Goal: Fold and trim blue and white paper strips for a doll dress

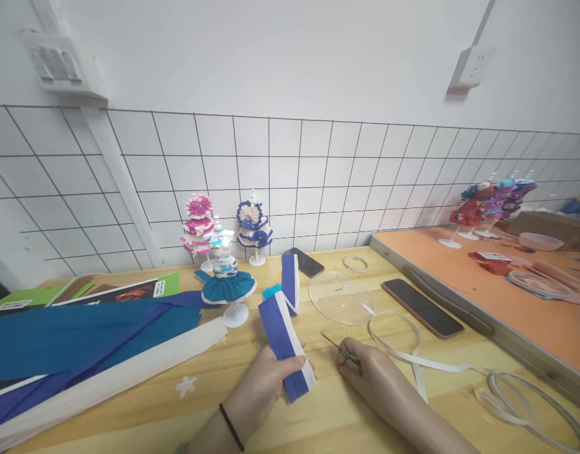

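Observation:
A blue strip with a white edge (281,331) is pinched between the thumb and fingers of my left hand (266,377). Its far part folds back and stands on the table near a small teal pleated piece (272,291). Closed around a thin tool with a green handle (350,357), my right hand (365,366) rests on the table to the right, the tool's thin tip pointing left toward the strip without touching it. Behind my left hand stands a small dress form (225,268) with a teal skirt. A clear round dish (342,299) lies beyond my right hand.
Teal fabric (96,328) and a white roll (115,381) lie at left. Two decorated forms stand by the wall grid. Phones (422,308), looped white ribbon (436,364) and a ring (355,263) lie at right, beside an orange table (488,296) with more dressed forms.

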A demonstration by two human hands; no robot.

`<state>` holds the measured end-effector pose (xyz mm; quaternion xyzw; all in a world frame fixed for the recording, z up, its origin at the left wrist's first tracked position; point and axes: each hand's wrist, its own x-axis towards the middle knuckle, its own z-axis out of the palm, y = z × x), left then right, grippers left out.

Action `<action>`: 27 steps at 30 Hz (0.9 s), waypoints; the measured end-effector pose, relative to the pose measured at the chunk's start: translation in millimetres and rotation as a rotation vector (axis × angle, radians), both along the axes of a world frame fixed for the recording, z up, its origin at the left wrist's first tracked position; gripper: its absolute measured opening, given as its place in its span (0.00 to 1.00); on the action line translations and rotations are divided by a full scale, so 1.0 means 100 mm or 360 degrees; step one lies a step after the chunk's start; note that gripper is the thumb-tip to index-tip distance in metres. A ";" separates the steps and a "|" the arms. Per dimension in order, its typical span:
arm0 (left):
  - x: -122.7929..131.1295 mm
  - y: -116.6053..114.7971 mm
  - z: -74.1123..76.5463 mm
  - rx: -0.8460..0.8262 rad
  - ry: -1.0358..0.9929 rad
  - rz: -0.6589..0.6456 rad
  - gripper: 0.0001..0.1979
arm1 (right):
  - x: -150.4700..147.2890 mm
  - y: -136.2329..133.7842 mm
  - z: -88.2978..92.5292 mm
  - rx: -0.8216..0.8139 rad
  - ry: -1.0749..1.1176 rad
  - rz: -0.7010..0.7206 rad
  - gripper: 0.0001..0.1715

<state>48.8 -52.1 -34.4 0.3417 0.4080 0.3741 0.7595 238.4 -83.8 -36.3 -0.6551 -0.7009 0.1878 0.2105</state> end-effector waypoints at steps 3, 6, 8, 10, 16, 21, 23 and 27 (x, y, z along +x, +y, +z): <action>0.00 0.00 0.00 -0.0022 0.0015 0.0016 0.20 | 0.01 -0.04 0.03 -0.0009 -0.0040 0.0046 0.09; -0.01 0.01 0.00 -0.0016 0.0011 0.0012 0.21 | 0.00 -0.10 0.06 -0.0050 -0.0148 0.0077 0.12; -0.01 0.01 0.00 -0.0010 0.0013 0.0010 0.21 | -0.01 -0.12 0.07 -0.0063 -0.0182 0.0101 0.13; -0.01 0.01 0.00 -0.0012 0.0015 0.0006 0.22 | 0.00 -0.11 0.07 -0.0072 -0.0095 0.0088 0.12; -0.02 0.01 0.00 -0.0005 0.0020 -0.0059 0.24 | 0.12 0.05 0.00 0.0035 0.0184 -0.0147 0.07; -0.05 0.01 0.05 -0.0020 0.0105 -0.0136 0.25 | 0.17 0.10 -0.03 0.0069 0.0292 -0.0218 0.06; -0.07 0.00 0.08 0.0006 0.0167 -0.0214 0.24 | 0.13 0.08 -0.01 0.0090 0.0356 -0.0229 0.08; -0.11 0.00 0.15 0.0231 0.0269 -0.0358 0.19 | -0.03 0.00 0.07 0.0009 0.0734 -0.0134 0.16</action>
